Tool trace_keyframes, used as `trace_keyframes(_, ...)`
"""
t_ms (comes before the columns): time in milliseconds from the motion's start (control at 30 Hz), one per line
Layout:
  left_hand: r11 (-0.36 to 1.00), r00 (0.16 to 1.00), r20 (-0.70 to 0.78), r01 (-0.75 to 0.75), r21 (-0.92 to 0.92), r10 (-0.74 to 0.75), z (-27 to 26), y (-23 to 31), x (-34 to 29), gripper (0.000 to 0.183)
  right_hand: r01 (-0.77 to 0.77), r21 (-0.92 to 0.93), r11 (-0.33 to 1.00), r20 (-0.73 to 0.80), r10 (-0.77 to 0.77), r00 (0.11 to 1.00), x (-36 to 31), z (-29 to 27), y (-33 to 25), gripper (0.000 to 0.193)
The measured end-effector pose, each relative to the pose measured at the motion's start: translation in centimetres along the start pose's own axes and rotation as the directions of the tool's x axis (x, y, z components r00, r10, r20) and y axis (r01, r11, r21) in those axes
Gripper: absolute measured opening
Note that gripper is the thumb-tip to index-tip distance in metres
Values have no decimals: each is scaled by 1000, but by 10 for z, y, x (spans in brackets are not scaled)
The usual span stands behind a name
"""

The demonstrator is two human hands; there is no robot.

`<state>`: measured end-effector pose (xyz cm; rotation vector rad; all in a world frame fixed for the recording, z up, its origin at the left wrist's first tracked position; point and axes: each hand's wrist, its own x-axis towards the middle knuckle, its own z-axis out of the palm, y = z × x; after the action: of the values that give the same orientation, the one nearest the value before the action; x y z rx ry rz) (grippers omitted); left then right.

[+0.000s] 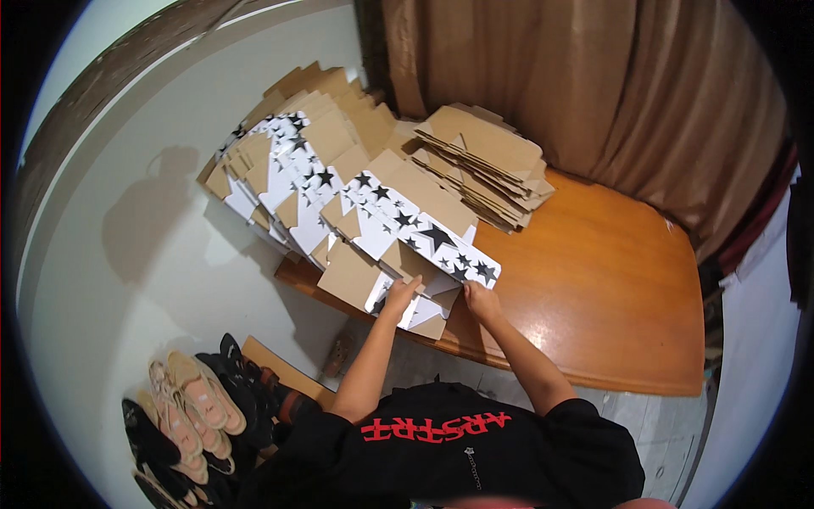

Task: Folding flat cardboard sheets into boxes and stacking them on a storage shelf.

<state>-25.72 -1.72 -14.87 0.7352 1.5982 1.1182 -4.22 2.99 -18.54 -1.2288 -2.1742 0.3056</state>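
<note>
Both hands grip a die-cut cardboard box sheet point(352, 278) at the table's front edge, brown on one face and white with black stars on the other. My left hand point(401, 299) is closed on its near part, thumb on top. At the sheet's right end my right hand point(482, 300) is closed on the star-printed edge, its fingers partly hidden underneath. Behind and to the left lies an overlapping row of similar star-printed box sheets point(324, 178), flat and unfolded. Where the held sheet ends and those beneath begin is hard to make out.
A stack of folded plain brown cardboard point(492, 153) lies at the back of the wooden table point(610, 288), before a brown curtain point(543, 59). A white wall point(102, 280) bounds the left side. Several shoes point(191, 399) stand on the lower left, beside a cardboard piece point(288, 369).
</note>
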Motion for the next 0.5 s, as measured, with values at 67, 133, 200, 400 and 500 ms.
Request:
trace_keyframes(67, 1000, 998, 49, 25, 6, -25, 3, 17, -2, 72, -28, 49, 998, -26, 29, 999, 6, -25, -16, 17)
trace_keyframes(133, 992, 975, -211, -90, -93, 69, 8, 22, 7, 76, -38, 61, 997, -84, 43, 996, 4, -38, -29, 16)
trace_keyframes(200, 976, 961, -228, -186, -111, 157, 7, 27, 12, 77, 4, 187, 982, -245, 43, 969, 0, -46, -35, 17)
trace_keyframes(400, 901, 926, 37, -356, -247, 376, 45, 83, -18, 41, -45, 321, 946, -483, 205, 851, -23, -81, -52, 24)
trace_keyframes(500, 737, 728, 117, -665, -116, 675, 70, 99, -18, 28, -149, 450, 880, -469, 375, 799, -43, -87, -51, 23)
